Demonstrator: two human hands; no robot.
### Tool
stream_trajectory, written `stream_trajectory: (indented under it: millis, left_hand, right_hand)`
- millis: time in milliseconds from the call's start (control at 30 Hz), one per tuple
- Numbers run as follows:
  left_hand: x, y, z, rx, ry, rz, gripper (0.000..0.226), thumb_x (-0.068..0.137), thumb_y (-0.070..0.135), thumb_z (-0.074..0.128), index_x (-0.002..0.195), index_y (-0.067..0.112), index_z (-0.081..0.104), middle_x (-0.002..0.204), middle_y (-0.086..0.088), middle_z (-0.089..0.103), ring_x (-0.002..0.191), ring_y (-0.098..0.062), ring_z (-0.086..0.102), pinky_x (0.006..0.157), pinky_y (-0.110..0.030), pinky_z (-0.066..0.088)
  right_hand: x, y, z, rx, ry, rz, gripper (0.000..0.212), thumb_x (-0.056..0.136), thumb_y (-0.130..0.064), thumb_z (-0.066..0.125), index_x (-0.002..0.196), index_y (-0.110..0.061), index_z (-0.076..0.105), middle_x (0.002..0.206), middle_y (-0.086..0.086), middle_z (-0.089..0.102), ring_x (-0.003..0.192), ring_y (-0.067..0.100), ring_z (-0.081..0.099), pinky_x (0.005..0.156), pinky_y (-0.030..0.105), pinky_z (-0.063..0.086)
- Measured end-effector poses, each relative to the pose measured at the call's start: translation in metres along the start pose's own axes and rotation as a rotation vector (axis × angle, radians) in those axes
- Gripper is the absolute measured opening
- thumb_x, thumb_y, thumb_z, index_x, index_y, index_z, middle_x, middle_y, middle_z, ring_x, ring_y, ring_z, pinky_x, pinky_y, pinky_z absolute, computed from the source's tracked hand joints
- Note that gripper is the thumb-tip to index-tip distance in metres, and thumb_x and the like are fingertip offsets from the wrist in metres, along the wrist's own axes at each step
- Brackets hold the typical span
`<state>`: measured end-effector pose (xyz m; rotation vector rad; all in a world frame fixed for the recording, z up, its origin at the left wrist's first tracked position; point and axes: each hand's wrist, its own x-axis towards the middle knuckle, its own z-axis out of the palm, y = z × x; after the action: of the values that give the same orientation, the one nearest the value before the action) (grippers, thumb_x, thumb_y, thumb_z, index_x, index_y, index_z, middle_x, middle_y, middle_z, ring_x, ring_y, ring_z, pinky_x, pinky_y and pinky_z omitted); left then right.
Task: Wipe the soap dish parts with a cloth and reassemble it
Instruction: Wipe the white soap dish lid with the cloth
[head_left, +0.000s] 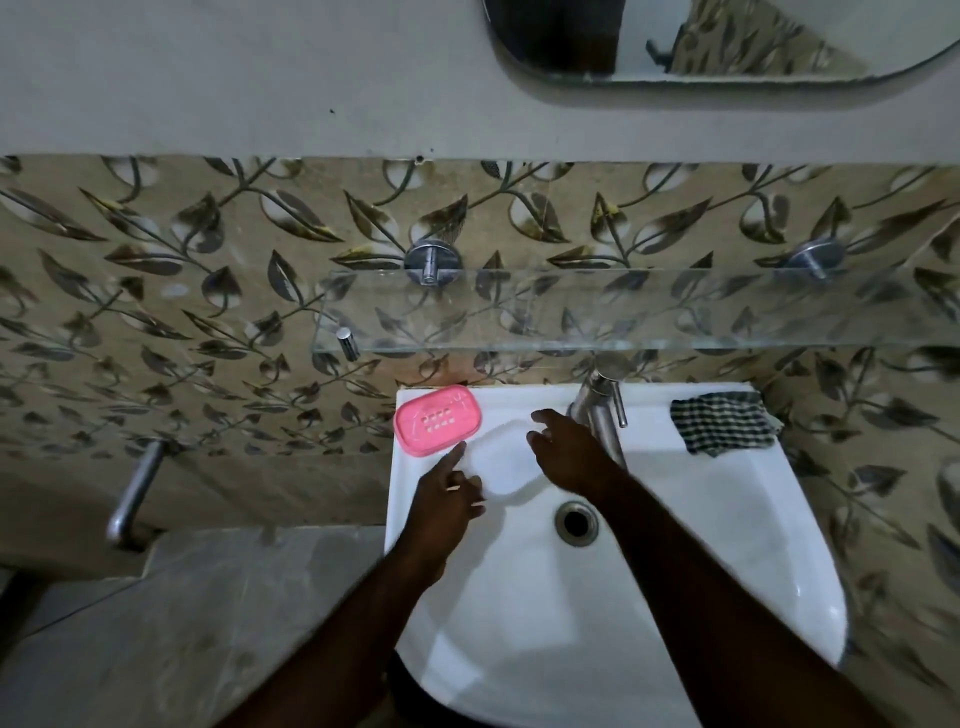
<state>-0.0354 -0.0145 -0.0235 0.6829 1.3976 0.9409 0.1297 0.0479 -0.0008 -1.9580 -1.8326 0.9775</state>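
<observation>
Two soap dish parts lie apart on the white sink (701, 545). The pink slotted tray (437, 421) sits on the back ledge at about 10 o'clock from the drain (575, 523), and the pale translucent base (506, 462) lies just beside it at 11 o'clock. One checked cloth (724, 422) rests well apart at 2 o'clock, beyond the single faucet (602, 410), and neither hand touches it. The left hand (447, 499) points its forefinger toward the tray with the other fingers curled at the base's near edge; whether its grip has the base cannot be told. The right hand (566, 457) hovers over the base's far edge, its grip released and fingers relaxed. Wiping appears not yet begun. To do it well, one hand should steady the base by its rim while the other fetches the cloth, working into the corners before the tray is seated back on top.
</observation>
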Motion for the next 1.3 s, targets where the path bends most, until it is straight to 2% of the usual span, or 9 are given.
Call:
stream_trajectory:
  millis: [133, 233, 467, 600, 767, 900, 1033, 1167, 1300]
  left_hand:
    - [0.001, 0.017, -0.011, 0.046, 0.065, 0.091, 0.043, 0.100, 0.000, 0.044, 0.139, 0.018, 0.047, 0.110, -0.012, 0.057, 0.100, -0.026, 0.059, 0.072, -0.031, 0.054]
    - [0.002, 0.025, -0.018, -0.027, 0.082, 0.037, 0.042, 0.096, -0.006, 0.039, 0.127, 0.019, 0.054, 0.109, -0.013, 0.065, 0.096, -0.030, 0.064, 0.070, -0.033, 0.054]
    - [-0.006, 0.011, -0.012, -0.145, 0.035, 0.003, 0.042, 0.091, -0.008, 0.044, 0.112, 0.023, 0.063, 0.095, -0.006, 0.075, 0.080, -0.015, 0.073, 0.072, -0.031, 0.060]
    - [-0.011, 0.010, -0.001, -0.130, 0.054, 0.032, 0.039, 0.096, -0.004, 0.042, 0.120, 0.021, 0.060, 0.101, -0.004, 0.073, 0.082, -0.017, 0.071, 0.076, -0.033, 0.059]
    - [-0.019, 0.020, 0.006, -0.039, 0.133, 0.195, 0.036, 0.097, -0.007, 0.045, 0.127, 0.008, 0.060, 0.111, -0.012, 0.069, 0.093, -0.022, 0.067, 0.075, -0.031, 0.060]
    - [-0.026, 0.037, 0.012, -0.021, 0.169, 0.338, 0.037, 0.096, -0.009, 0.046, 0.126, 0.005, 0.063, 0.112, -0.004, 0.071, 0.096, -0.016, 0.068, 0.084, -0.030, 0.059]
    - [-0.036, 0.051, 0.017, -0.074, 0.192, 0.436, 0.034, 0.092, -0.009, 0.053, 0.117, 0.007, 0.069, 0.114, 0.004, 0.072, 0.104, -0.019, 0.068, 0.087, -0.031, 0.058]
    - [-0.048, 0.067, 0.024, -0.099, 0.195, 0.527, 0.035, 0.088, -0.006, 0.062, 0.110, 0.019, 0.072, 0.109, 0.000, 0.074, 0.101, -0.010, 0.069, 0.080, -0.021, 0.055]
    - [-0.056, 0.076, 0.029, -0.077, 0.220, 0.556, 0.035, 0.089, -0.004, 0.063, 0.115, 0.019, 0.070, 0.115, 0.001, 0.072, 0.113, -0.012, 0.065, 0.098, -0.030, 0.050]
  right_hand:
    - [-0.028, 0.003, 0.017, 0.397, 0.157, 0.075, 0.035, 0.097, -0.012, 0.049, 0.132, -0.009, 0.052, 0.099, 0.005, 0.060, 0.083, 0.015, 0.054, 0.071, 0.020, 0.039]
    - [-0.042, 0.003, 0.018, 0.520, 0.205, -0.029, 0.032, 0.097, -0.006, 0.048, 0.128, -0.006, 0.055, 0.100, 0.004, 0.059, 0.084, 0.016, 0.056, 0.078, 0.033, 0.048]
    - [-0.066, 0.007, 0.003, 0.353, 0.284, -0.358, 0.038, 0.093, 0.003, 0.052, 0.131, -0.005, 0.054, 0.109, 0.004, 0.051, 0.093, 0.009, 0.056, 0.085, 0.026, 0.047]
    - [-0.077, 0.016, 0.000, 0.387, 0.287, -0.281, 0.044, 0.092, 0.007, 0.051, 0.134, -0.005, 0.051, 0.118, 0.009, 0.053, 0.102, 0.019, 0.055, 0.092, 0.038, 0.049]
    - [-0.087, 0.020, -0.010, 0.640, 0.150, -0.123, 0.043, 0.095, 0.004, 0.048, 0.136, -0.009, 0.049, 0.133, 0.008, 0.058, 0.104, 0.013, 0.059, 0.090, 0.022, 0.045]
    - [-0.093, 0.013, -0.030, 0.812, 0.111, -0.109, 0.043, 0.095, 0.010, 0.045, 0.128, -0.016, 0.053, 0.129, -0.002, 0.060, 0.104, -0.009, 0.060, 0.084, 0.008, 0.046]
    - [-0.100, 0.005, -0.046, 0.942, 0.142, -0.145, 0.045, 0.092, 0.017, 0.042, 0.119, -0.017, 0.055, 0.123, 0.000, 0.062, 0.108, 0.010, 0.060, 0.083, 0.010, 0.049]
    - [-0.109, -0.004, -0.059, 0.955, 0.213, -0.204, 0.034, 0.092, 0.011, 0.050, 0.115, -0.013, 0.057, 0.109, -0.005, 0.067, 0.093, -0.004, 0.064, 0.074, 0.011, 0.050]
    - [-0.115, -0.016, -0.069, 1.008, 0.334, -0.198, 0.020, 0.091, 0.000, 0.061, 0.110, -0.006, 0.060, 0.098, -0.003, 0.070, 0.081, -0.003, 0.065, 0.070, 0.019, 0.050]
